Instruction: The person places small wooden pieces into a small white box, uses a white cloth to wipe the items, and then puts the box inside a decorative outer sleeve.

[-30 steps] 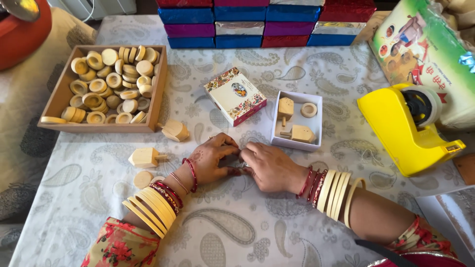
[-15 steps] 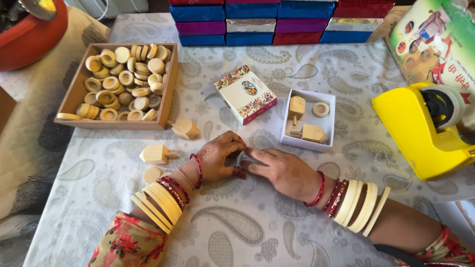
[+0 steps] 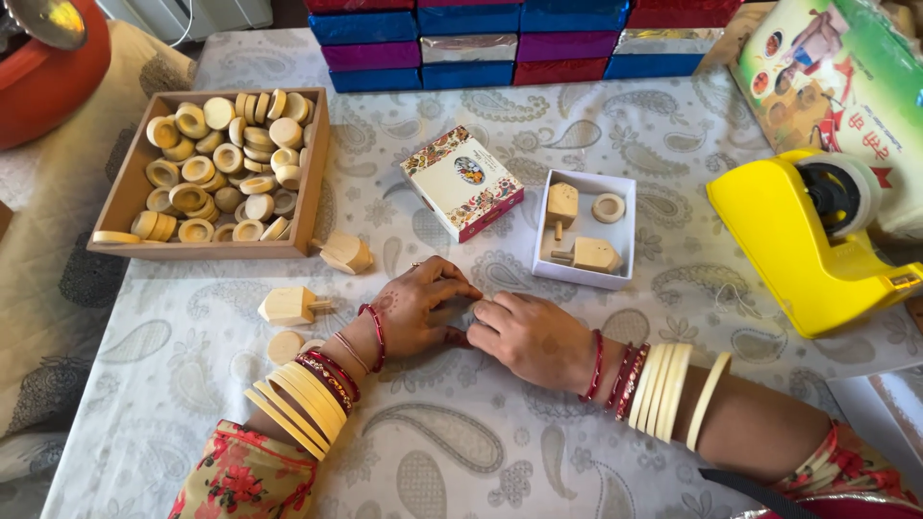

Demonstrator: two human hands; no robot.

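Hands meet on the tablecloth [image 3: 577, 432]: I see my left hand [image 3: 418, 312] and right hand [image 3: 534, 336] curled together, their hold hidden.

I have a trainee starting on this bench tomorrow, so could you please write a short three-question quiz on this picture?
1. True or false: the small white box holds wooden pieces.
2. Which stands nearest the right hand? A) wooden tray of rings B) yellow tape dispenser C) small white box
3. Fill in: the left hand and right hand meet fingertip to fingertip on the ____ tablecloth.

Key: 1 true; 2 C; 3 paisley. Whether the hands pinch something is hidden.
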